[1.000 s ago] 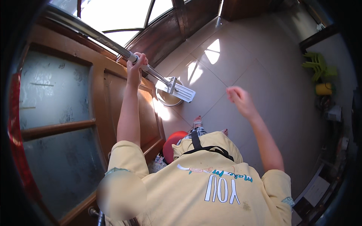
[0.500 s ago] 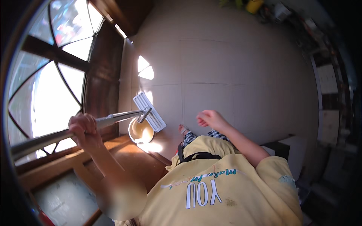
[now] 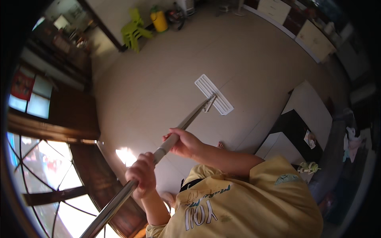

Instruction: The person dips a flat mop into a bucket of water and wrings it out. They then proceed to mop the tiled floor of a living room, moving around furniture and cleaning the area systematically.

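A flat mop [image 3: 190, 118] reaches diagonally away from me, its metal pole running from the lower left to a white slatted rectangular head [image 3: 214, 95]. The head is over the tiled floor; whether it touches the tiles I cannot tell. My left hand [image 3: 142, 176] is wrapped round the pole, on the part nearer to me. Further along, my right hand [image 3: 184, 143] grips the pole too, at a greyish sleeve just past a collar. Part of a bare foot [image 3: 220, 145] shows beyond my right forearm.
At the far left stand a green plastic chair [image 3: 135, 31] and a yellow container [image 3: 159, 21]. To my right is a low white-and-black table [image 3: 295, 127]. Pale cabinets [image 3: 315, 37] line the far right. A wooden door with barred glass [image 3: 55, 174] is at left, near a sunlit floor patch [image 3: 126, 156].
My right hand, formerly off the mop, now grips its pole. The mop head has moved from beside a round bucket onto the floor ahead. The view has turned to the right.
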`<state>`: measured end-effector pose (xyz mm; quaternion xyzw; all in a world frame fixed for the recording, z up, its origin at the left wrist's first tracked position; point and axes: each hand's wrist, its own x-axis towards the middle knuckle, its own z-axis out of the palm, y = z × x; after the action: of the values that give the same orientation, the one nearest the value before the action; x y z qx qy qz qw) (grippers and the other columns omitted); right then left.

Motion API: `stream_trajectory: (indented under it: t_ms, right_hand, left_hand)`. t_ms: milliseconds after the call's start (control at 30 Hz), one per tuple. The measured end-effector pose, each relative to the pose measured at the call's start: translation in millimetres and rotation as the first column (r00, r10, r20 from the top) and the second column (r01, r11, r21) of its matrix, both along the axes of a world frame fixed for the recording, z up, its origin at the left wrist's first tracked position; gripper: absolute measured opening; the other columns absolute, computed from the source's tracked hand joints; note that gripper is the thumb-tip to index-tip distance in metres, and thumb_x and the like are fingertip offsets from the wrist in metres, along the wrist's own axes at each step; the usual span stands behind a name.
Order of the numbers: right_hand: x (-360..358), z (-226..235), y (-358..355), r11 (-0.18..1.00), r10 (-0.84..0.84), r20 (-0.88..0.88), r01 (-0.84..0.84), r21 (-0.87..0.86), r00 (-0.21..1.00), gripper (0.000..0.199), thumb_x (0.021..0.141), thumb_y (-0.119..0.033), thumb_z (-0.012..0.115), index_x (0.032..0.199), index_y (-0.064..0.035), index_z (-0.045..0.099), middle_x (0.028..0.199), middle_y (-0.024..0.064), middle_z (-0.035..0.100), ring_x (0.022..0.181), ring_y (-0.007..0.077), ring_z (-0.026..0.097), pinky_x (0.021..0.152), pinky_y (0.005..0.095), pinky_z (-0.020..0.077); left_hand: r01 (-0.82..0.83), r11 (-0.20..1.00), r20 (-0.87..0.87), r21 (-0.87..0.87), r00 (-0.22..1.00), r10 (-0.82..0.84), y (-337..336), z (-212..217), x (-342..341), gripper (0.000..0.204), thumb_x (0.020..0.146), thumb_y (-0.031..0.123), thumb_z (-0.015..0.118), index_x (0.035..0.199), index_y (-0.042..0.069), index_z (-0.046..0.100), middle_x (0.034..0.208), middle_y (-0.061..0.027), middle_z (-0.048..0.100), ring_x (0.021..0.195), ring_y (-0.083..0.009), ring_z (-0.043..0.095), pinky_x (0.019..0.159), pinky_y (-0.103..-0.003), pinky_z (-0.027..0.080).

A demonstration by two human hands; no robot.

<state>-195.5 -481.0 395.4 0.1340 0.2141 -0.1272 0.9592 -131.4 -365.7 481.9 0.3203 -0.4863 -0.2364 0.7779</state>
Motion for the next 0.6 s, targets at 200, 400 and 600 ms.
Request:
stream_trajectory:
  t_ms: [200, 400, 600]
  right_hand:
    - [-58.0, -85.0, -165.9, 0.918, -0.34, -0.416, 0.394, 0.048, 0.843, 0.01, 0.068, 0.001, 0.043, 0.069, -0.0032, 0.034, 0.061, 0.0082, 0.038, 0.052, 0.018, 0.04, 0.051, 0.0316, 0.0391]
    - [-90.5, -138.2, -256.6, 0.846, -0.398, -0.457, 0.51, 0.151, 0.796, 0.014, 0.066, 0.001, 0.044, 0.076, -0.0034, 0.035, 0.067, 0.0091, 0.039, 0.055, 0.018, 0.042, 0.05, 0.0301, 0.0409]
    - [-117.1, -147.6, -335.7, 0.796, -0.466, -0.59, 0.603, 0.044, 0.659, 0.019, 0.072, -0.001, 0.042, 0.088, -0.0009, 0.031, 0.08, 0.0132, 0.039, 0.064, 0.0223, 0.046, 0.055, 0.0344, 0.0465]
  left_hand:
    - [0.128, 0.915, -0.125, -0.382, 0.974, -0.189, -47.3, 94.1, 0.0, 0.027, 0.061, 0.018, 0.068, 0.062, 0.013, 0.041, 0.046, 0.0065, 0.041, 0.037, -0.0028, 0.04, 0.041, -0.018, 0.033]
    - [0.471, 0.744, 0.12, -0.474, 0.872, -0.475, -134.8, 130.9, 16.9, 0.019, 0.066, 0.017, 0.061, 0.06, 0.011, 0.044, 0.041, 0.0048, 0.039, 0.033, -0.004, 0.038, 0.036, -0.016, 0.03]
    - [0.758, 0.516, 0.231, -0.398, 0.628, -0.744, -294.6, 110.1, 26.7, 0.016, 0.073, 0.019, 0.052, 0.061, 0.01, 0.047, 0.039, 0.0039, 0.039, 0.031, -0.0047, 0.036, 0.034, -0.018, 0.03]
